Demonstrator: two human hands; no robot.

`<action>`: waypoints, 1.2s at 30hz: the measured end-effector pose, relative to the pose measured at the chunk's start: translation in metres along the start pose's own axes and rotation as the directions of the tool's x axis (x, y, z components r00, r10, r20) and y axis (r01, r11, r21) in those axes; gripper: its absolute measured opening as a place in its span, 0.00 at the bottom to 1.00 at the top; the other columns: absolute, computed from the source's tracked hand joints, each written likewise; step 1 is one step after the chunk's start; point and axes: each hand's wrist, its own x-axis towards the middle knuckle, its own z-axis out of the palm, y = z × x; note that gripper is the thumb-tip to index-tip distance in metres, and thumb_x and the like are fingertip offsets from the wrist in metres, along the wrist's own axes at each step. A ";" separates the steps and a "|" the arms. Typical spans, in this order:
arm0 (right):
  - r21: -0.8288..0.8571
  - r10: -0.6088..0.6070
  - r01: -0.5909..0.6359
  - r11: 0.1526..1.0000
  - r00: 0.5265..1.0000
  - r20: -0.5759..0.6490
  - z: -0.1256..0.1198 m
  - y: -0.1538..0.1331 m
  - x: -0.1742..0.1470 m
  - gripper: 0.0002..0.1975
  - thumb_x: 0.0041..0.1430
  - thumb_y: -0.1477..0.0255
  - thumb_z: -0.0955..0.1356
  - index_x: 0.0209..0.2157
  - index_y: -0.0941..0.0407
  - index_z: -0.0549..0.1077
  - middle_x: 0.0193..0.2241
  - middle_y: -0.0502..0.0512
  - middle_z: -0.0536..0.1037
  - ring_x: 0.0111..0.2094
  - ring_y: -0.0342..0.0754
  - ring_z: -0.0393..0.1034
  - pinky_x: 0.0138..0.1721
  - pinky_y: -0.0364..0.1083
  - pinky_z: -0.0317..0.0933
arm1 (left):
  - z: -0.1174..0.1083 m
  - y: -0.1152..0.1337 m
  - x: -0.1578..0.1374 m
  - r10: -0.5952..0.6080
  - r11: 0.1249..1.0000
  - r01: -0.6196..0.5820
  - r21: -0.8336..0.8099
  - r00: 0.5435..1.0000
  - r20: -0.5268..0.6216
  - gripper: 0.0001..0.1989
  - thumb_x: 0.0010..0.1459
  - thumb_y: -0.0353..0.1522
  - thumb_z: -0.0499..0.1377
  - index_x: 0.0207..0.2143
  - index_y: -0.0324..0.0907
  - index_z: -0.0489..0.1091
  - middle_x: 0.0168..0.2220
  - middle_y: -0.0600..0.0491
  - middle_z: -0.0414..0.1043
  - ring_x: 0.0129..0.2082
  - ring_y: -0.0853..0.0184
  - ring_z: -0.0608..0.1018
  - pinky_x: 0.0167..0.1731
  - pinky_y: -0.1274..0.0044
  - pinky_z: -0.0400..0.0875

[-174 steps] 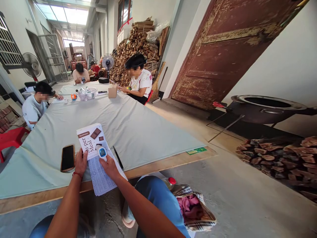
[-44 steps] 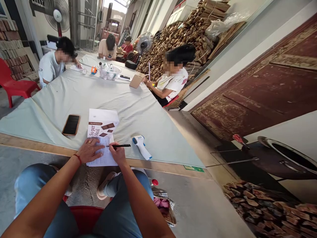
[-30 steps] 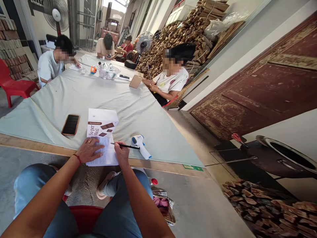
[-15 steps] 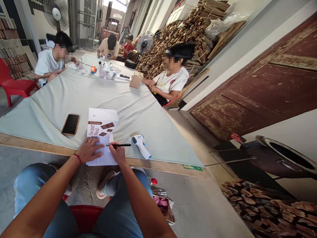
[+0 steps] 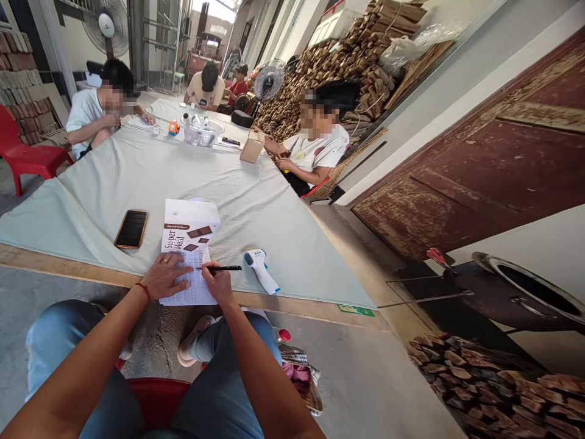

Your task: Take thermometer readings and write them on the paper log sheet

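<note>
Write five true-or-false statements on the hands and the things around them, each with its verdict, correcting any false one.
1. The right hand holds a black pen. True.
2. The left hand is raised clear of the written sheet. False: it lies on the written sheet.
3. The white-and-blue thermometer lies right of the written sheet. True.
4. The phone lies between the black pen and the white-and-blue thermometer. False: it lies left of the written sheet.
5. The brown box is nearer the hands than the phone. False: it is farther away.
</note>
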 end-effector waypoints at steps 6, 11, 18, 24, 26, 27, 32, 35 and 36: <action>0.001 0.006 -0.006 1.000 1.000 0.002 -0.001 -0.002 0.000 0.11 0.48 0.60 0.63 0.25 0.53 0.72 0.22 0.52 0.78 0.26 0.50 0.72 0.33 0.46 0.66 | -0.002 0.001 0.000 0.007 1.000 -0.008 0.018 1.000 0.026 0.25 0.65 0.50 0.49 0.57 0.50 0.70 0.54 0.43 0.65 0.54 0.53 0.66 0.54 0.59 0.57; 0.001 0.005 -0.005 1.000 1.000 -0.003 -0.001 0.000 0.000 0.11 0.49 0.61 0.64 0.26 0.53 0.72 0.23 0.52 0.78 0.26 0.49 0.72 0.33 0.46 0.67 | -0.002 0.000 0.000 0.004 1.000 -0.004 0.011 1.000 0.006 0.25 0.64 0.50 0.50 0.57 0.51 0.70 0.53 0.44 0.65 0.54 0.54 0.66 0.55 0.60 0.57; 0.002 0.026 -0.026 1.000 1.000 -0.014 0.000 0.002 0.001 0.11 0.49 0.60 0.64 0.25 0.52 0.72 0.22 0.52 0.78 0.25 0.49 0.72 0.32 0.46 0.67 | -0.001 0.000 0.000 0.005 1.000 -0.005 -0.003 1.000 0.009 0.26 0.64 0.51 0.50 0.58 0.51 0.70 0.54 0.44 0.65 0.54 0.54 0.66 0.55 0.59 0.57; -0.002 0.031 -0.031 1.000 0.999 -0.011 0.000 0.001 0.001 0.11 0.48 0.60 0.63 0.25 0.52 0.71 0.22 0.52 0.78 0.25 0.49 0.71 0.32 0.46 0.66 | -0.002 0.000 0.000 0.010 1.000 -0.010 0.030 1.000 0.018 0.26 0.64 0.50 0.49 0.58 0.51 0.69 0.53 0.44 0.65 0.54 0.54 0.66 0.55 0.60 0.57; -0.007 0.026 -0.026 1.000 1.000 -0.011 0.000 0.000 0.001 0.11 0.48 0.61 0.63 0.25 0.52 0.71 0.22 0.52 0.78 0.25 0.49 0.71 0.32 0.46 0.66 | -0.002 0.000 0.000 0.011 0.999 -0.012 0.035 1.000 0.018 0.26 0.64 0.50 0.49 0.58 0.50 0.70 0.53 0.43 0.65 0.54 0.54 0.66 0.55 0.60 0.57; -0.006 0.023 -0.023 1.000 1.000 -0.008 0.000 0.000 0.001 0.11 0.48 0.61 0.63 0.25 0.52 0.71 0.22 0.51 0.77 0.25 0.49 0.71 0.32 0.46 0.66 | -0.002 0.000 0.000 0.011 0.999 -0.012 0.036 1.000 0.016 0.26 0.64 0.50 0.49 0.58 0.50 0.70 0.53 0.43 0.65 0.54 0.54 0.66 0.55 0.60 0.57; 0.009 0.027 -0.027 1.000 1.000 -0.008 -0.002 -0.002 0.000 0.11 0.47 0.61 0.63 0.25 0.53 0.71 0.22 0.52 0.77 0.26 0.49 0.71 0.32 0.46 0.66 | -0.003 0.001 0.000 0.010 0.999 -0.011 0.036 1.000 0.022 0.26 0.64 0.50 0.49 0.58 0.50 0.69 0.53 0.44 0.65 0.55 0.54 0.66 0.55 0.60 0.57; 0.011 0.038 -0.038 0.999 0.999 -0.028 -0.002 -0.002 0.000 0.11 0.48 0.61 0.63 0.25 0.53 0.71 0.22 0.52 0.77 0.26 0.49 0.71 0.33 0.46 0.66 | -0.004 0.001 0.000 0.009 0.999 -0.010 0.034 1.000 0.021 0.26 0.65 0.50 0.49 0.58 0.50 0.70 0.53 0.43 0.65 0.55 0.54 0.66 0.55 0.60 0.58; 0.006 0.038 -0.037 0.999 0.999 -0.027 -0.002 -0.003 0.000 0.12 0.48 0.61 0.63 0.25 0.53 0.71 0.22 0.52 0.77 0.26 0.49 0.71 0.33 0.46 0.66 | -0.004 0.001 0.000 0.010 0.999 -0.010 0.031 1.000 0.016 0.26 0.64 0.50 0.50 0.58 0.50 0.70 0.53 0.44 0.65 0.54 0.54 0.66 0.55 0.60 0.58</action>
